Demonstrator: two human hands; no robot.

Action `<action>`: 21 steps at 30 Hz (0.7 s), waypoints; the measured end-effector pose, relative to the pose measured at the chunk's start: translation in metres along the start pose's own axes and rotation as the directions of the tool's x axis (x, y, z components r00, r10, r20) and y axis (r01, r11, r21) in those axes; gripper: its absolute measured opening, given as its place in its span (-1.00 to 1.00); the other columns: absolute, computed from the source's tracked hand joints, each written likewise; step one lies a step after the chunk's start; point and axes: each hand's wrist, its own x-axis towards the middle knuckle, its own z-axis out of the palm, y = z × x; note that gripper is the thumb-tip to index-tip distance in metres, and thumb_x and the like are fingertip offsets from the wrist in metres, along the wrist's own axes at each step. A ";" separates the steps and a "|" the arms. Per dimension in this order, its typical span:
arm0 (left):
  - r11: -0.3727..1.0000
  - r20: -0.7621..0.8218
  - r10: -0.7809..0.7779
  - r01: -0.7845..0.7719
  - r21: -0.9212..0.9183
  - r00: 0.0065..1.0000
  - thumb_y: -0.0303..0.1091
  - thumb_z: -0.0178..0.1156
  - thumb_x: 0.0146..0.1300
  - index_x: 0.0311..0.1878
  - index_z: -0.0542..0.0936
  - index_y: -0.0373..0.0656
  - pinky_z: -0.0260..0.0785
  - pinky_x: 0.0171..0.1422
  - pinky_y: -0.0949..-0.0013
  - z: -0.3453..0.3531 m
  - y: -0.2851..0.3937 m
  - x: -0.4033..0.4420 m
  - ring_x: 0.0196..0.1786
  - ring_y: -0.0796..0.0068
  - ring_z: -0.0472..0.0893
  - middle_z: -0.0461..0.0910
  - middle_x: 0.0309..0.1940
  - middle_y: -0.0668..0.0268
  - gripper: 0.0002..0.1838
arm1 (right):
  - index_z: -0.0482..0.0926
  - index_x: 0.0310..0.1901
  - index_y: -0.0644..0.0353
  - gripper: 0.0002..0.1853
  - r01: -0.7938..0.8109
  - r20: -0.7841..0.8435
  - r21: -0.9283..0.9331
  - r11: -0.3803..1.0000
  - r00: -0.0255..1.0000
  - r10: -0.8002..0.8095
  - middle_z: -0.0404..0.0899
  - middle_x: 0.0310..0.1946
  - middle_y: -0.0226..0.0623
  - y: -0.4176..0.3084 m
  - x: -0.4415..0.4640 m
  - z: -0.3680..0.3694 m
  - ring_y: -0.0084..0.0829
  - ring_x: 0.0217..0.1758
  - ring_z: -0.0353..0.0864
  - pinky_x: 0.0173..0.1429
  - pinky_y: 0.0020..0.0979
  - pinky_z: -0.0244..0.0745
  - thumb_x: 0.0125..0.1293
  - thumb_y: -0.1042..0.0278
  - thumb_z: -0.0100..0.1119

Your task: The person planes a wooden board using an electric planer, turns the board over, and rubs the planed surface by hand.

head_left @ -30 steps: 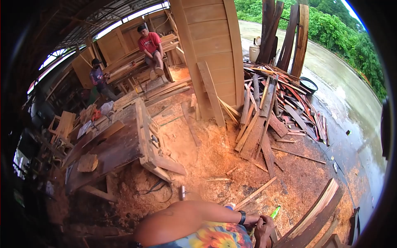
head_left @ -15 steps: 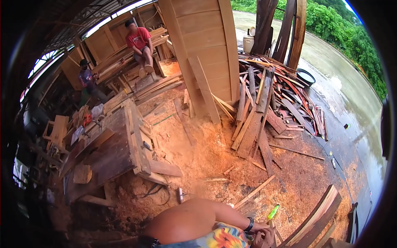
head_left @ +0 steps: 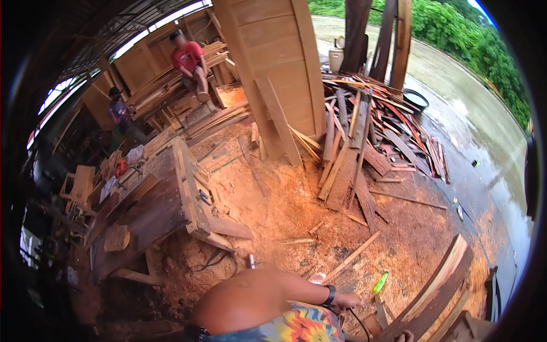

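Note:
My left hand [head_left: 347,300], with a dark band at the wrist, reaches out at the bottom centre-right. Its fingers are smeared, so their grip is unclear. A thin dark cable [head_left: 360,320] curves down just beneath it. Only a small part of my right hand [head_left: 405,336] shows at the bottom edge, beside the long split timber [head_left: 436,285]; its fingers are mostly cut off. A bright green bottle-like object [head_left: 380,282] lies on the sawdust, right of my left hand and apart from it.
A workbench [head_left: 148,214] with a wood block stands left. A tall wooden panel [head_left: 282,74] rises behind, beside a scrap wood pile [head_left: 399,131]. One person in red [head_left: 188,57] sits at the back; another person [head_left: 119,111] is farther left. Loose boards lie on the sawdust.
My hands were together at the bottom; now they are apart, the left farther out and the right low at the edge. The cable has come into view. The scene has shifted left.

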 end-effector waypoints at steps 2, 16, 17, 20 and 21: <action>0.990 0.005 -0.135 0.135 0.027 0.991 -0.07 0.15 0.34 -0.43 0.62 -0.21 0.36 -0.34 0.18 -0.009 0.028 -0.042 -0.49 0.41 0.41 0.54 -0.57 0.32 -0.62 | 0.58 -0.25 0.30 -0.88 -0.018 -0.027 0.260 0.965 0.999 0.025 0.48 -0.48 -0.27 0.159 0.014 -0.024 -0.39 -0.37 0.53 -0.25 -0.35 0.47 0.29 0.54 0.03; 0.820 -0.068 -0.142 0.156 0.551 0.988 -0.19 0.46 0.14 -0.19 0.66 -0.24 0.50 -0.20 0.30 -0.010 0.043 -0.122 -0.30 0.36 0.66 0.67 -0.37 0.21 -0.67 | 0.58 0.02 0.34 -0.56 -0.708 -0.965 -0.246 0.662 0.246 -0.095 0.64 -0.06 0.02 0.164 -0.238 -0.223 -0.18 -0.09 0.68 -0.02 -0.25 0.59 0.29 0.15 0.38; 0.702 -0.100 -0.109 0.148 0.697 0.989 -0.18 0.47 0.11 -0.21 0.66 -0.26 0.50 -0.17 0.26 -0.007 0.045 -0.127 -0.28 0.31 0.68 0.69 -0.36 0.15 -0.65 | 0.55 0.10 0.36 -0.49 -0.764 -0.964 -0.261 0.590 0.233 -0.125 0.62 0.00 0.07 0.182 -0.255 -0.234 -0.15 -0.02 0.67 0.03 -0.24 0.59 0.31 0.11 0.37; 0.620 -0.122 -0.144 0.186 0.762 0.982 -0.13 0.46 0.09 -0.24 0.67 -0.28 0.49 -0.10 0.19 -0.002 0.046 -0.129 -0.24 0.17 0.70 0.71 -0.34 0.02 -0.63 | 0.53 0.16 0.39 -0.43 -0.664 -0.938 0.146 0.733 0.143 0.316 0.61 0.05 0.10 0.229 -0.269 -0.268 -0.13 0.10 0.63 0.13 -0.24 0.55 0.38 0.01 0.29; 0.601 -0.122 -0.152 0.189 0.777 0.981 -0.13 0.45 0.10 -0.23 0.68 -0.27 0.50 -0.10 0.19 -0.003 0.045 -0.128 -0.23 0.17 0.70 0.71 -0.34 0.02 -0.63 | 0.52 0.18 0.39 -0.41 -0.624 -0.924 0.175 0.761 0.162 0.345 0.61 0.06 0.09 0.246 -0.269 -0.276 -0.15 0.12 0.63 0.16 -0.24 0.53 0.41 -0.02 0.25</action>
